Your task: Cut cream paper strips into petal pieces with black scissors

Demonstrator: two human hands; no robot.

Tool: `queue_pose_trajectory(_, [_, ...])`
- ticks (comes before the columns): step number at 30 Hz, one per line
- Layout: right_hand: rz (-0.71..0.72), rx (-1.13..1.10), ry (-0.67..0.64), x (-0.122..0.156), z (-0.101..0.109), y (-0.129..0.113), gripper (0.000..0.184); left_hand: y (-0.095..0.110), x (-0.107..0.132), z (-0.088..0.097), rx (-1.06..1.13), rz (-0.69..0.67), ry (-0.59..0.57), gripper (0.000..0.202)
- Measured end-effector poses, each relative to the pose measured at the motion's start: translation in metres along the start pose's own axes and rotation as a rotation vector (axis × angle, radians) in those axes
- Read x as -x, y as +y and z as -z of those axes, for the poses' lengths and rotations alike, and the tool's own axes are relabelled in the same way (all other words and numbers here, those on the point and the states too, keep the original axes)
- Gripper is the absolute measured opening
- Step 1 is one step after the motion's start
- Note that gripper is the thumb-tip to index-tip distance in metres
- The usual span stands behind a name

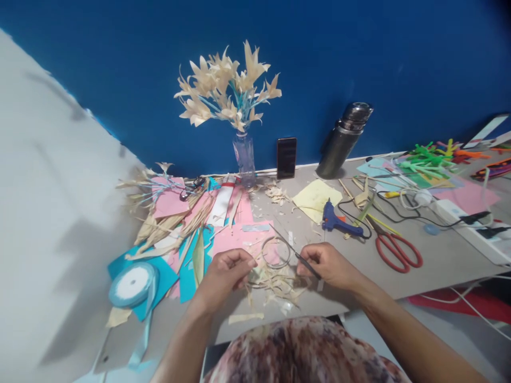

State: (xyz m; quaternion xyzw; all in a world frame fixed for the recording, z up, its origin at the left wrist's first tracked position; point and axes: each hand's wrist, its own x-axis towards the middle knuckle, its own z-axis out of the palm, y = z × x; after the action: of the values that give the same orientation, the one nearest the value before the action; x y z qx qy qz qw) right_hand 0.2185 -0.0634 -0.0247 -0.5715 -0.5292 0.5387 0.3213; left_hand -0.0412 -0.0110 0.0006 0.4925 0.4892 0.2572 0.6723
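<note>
My left hand (230, 270) is closed in a pinch over the middle of the table, its fingertips near a pale scrap; what it holds is too small to make out. In my right hand (328, 266) is a slim dark tool (306, 263) with a long thin tip pointing up and left; its exact kind is unclear. Between the hands lies a thin grey ring (266, 259), the tool's tip passing beside it. Below and around it spreads a pile of dry husk shreds (279, 284) on the table.
Husk flowers stand in a clear bottle (244, 159) by the wall, near a phone (286, 158) and a flask (344, 141). At right are a glue gun (339, 222), red-handled scissors (397, 251) and a power strip (471, 229) with cables. A ribbon spool (133, 284) lies left.
</note>
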Motion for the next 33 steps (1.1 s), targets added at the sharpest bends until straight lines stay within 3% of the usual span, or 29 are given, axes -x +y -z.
queue_pose_trajectory(8, [-0.014, -0.085, -0.138, 0.005, 0.001, -0.01, 0.047, -0.002, 0.002, -0.002, -0.002, -0.011, -0.028, 0.026])
queue_pose_trajectory(23, [-0.009, -0.08, 0.009, 0.01, -0.003, -0.002, 0.043, -0.01, 0.008, 0.005, -0.038, 0.005, -0.056, 0.029])
queue_pose_trajectory(28, [0.095, -0.054, -0.123, 0.016, -0.002, -0.009, 0.03, -0.008, 0.007, -0.003, 0.087, 0.029, -0.019, 0.028])
queue_pose_trajectory(33, [0.014, 0.091, -0.221, 0.019, -0.015, -0.012, 0.019, -0.002, 0.004, -0.018, 0.193, 0.016, -0.041, 0.023])
